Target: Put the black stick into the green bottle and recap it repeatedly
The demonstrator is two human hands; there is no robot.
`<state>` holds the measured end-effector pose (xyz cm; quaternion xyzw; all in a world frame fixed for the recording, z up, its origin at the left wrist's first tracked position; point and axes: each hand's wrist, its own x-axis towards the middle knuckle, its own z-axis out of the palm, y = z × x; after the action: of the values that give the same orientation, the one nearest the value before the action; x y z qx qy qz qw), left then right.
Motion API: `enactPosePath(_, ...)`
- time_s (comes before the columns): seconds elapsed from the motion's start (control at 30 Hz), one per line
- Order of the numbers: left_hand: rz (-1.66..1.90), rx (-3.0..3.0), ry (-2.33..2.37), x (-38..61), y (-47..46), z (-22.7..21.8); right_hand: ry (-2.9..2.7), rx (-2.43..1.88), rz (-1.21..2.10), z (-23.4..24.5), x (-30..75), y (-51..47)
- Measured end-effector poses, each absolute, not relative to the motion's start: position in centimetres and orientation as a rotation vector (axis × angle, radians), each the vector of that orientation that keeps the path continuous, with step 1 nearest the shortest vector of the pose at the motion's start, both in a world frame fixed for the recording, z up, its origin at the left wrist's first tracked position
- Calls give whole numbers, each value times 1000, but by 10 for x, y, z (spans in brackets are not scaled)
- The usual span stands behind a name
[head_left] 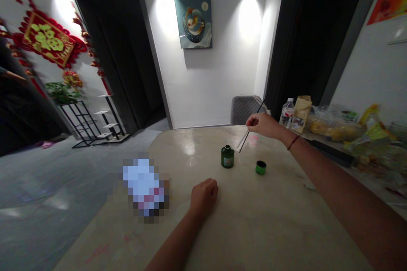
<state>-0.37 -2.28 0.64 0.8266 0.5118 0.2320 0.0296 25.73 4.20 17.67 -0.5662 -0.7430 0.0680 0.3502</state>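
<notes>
My right hand (262,124) reaches out over the far part of the table, its fingertips pinched on a thin black stick (244,144). The stick slants, its upper end rising above the hand and its lower end pointing down near the bottle. A small dark green glass bottle (227,157) with a narrow open neck and a label stands upright, to the left of the stick and apart from it. To its right sits a short green round cap (260,168), hollow side up. My left hand (204,196) rests on the table, curled in a loose fist with nothing visible in it.
A blurred-out, pale phone-like object (144,186) is at the table's (254,228) left edge. Along the right stand a water bottle (287,113), a paper bag (301,114), plastic food bags (333,125) and a long dark object (330,152). A grey chair (244,110) stands behind.
</notes>
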Motion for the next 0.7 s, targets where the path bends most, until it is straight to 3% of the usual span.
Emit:
enactPosePath(0.2,696,2540,1596,-3,-22,7,-2426,-1665,555,145,260,28)
enactPosePath(0.33,698,2523,1594,-3,-23,8,-2465,-1836,745,114,251,28)
enactPosePath(0.7,695,2505,1599,-3,-23,9,-2327,-1898,471,67,249,40)
